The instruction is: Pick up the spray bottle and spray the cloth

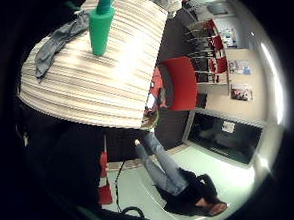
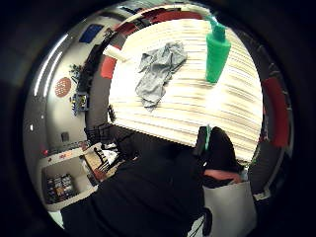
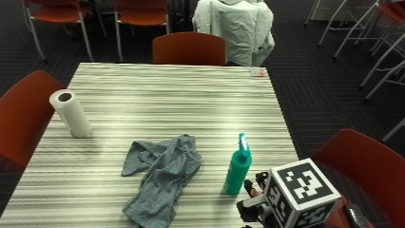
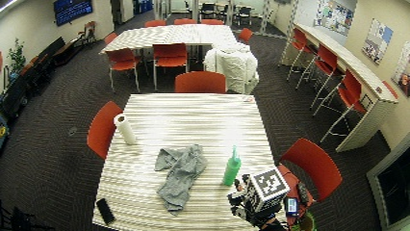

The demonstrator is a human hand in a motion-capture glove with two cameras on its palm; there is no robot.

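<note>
- Striped in pale wood tones, the table (image 3: 171,95) is being seen from its near end in the outside view, with red chairs (image 3: 188,48) standing around it on dark carpet.
- A green spray bottle (image 3: 238,167) is standing upright on the table near the right edge, its nozzle uppermost; it is also being shown standing in the thumb side palm view (image 2: 217,53).
- A grey cloth (image 3: 160,175) is lying crumpled on the table just to the left of the bottle, apart from it, and trailing toward the near edge.
- The gloved right hand (image 3: 256,202) is being held at the near right corner of the table, just beside the base of the bottle, with no contact being seen.
- Most of the hand is being hidden, so it cannot be told whether its fingers are released or clenched.
- A roll of paper towel (image 3: 71,113) is standing upright near the left edge, well apart from the cloth.
- A white garment (image 3: 235,30) is being draped over a seat beyond the far end.
- A dark phone (image 4: 104,211) is lying at the near left corner in the wide outside view.
</note>
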